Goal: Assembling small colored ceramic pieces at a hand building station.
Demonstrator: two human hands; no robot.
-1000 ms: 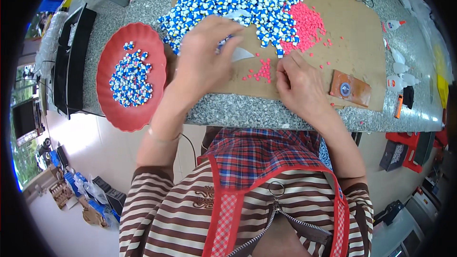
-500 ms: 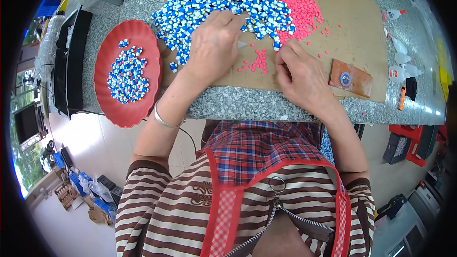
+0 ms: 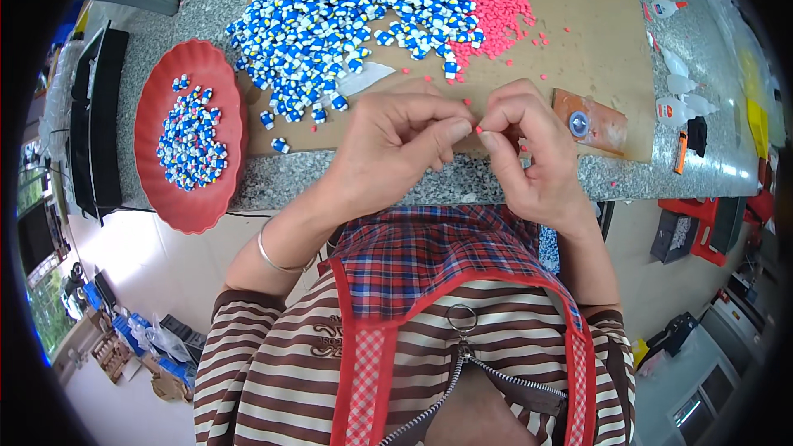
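My left hand [image 3: 396, 144] and my right hand [image 3: 529, 153] are raised together above the near edge of the stone counter [image 3: 529, 190]. Their fingertips meet around a tiny pink bead [image 3: 478, 127]; the left fingers seem to pinch a small piece that is mostly hidden. A big heap of small blue, white and yellow figures [image 3: 347, 8] covers the brown board [image 3: 578, 41] beyond my hands. Next to it lies a pile of pink beads [image 3: 496, 8], with strays scattered around.
A red scalloped plate [image 3: 165, 83] at the left holds several blue-and-white figures [image 3: 192, 144]. A brown block with a round blue part [image 3: 588, 121] lies right of my hands. Small glue bottles [image 3: 677, 83] stand at the right. Black trays [image 3: 95, 116] sit left of the plate.
Both hands have lifted off the board and drawn back toward me, coming together at the fingertips; before, the left was in the blue heap and the right lay flat by the pink beads.
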